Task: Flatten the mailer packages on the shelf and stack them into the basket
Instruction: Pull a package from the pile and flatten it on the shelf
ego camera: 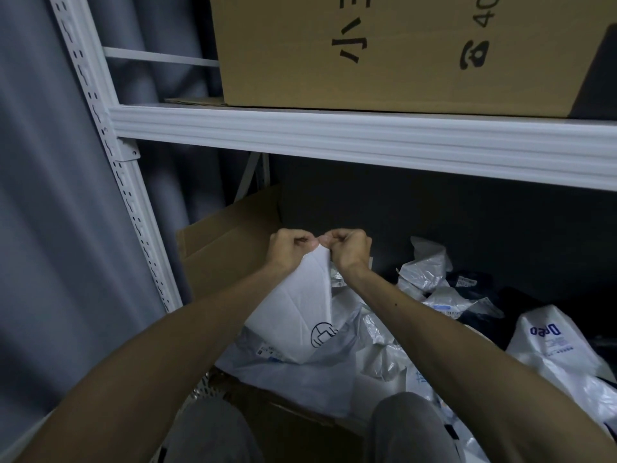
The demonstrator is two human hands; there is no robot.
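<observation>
Holding: left hand [289, 246] and right hand [351, 248] both pinch the white mailer [295, 307] at its top edge, knuckles nearly touching.
Mailer place: frame centre, raised beside the pile of crumpled mailers [424, 273] at right.
Handling: likely light, limp, slick film; best gripped by edges or corners.

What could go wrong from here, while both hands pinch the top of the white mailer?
1. The left hand and right hand pinch nearly the same spot on the white mailer; pulling them apart might tear it.
2. The crumpled mailers beneath look loose and glossy, so a flattened one laid there may slide or crease again.
</observation>
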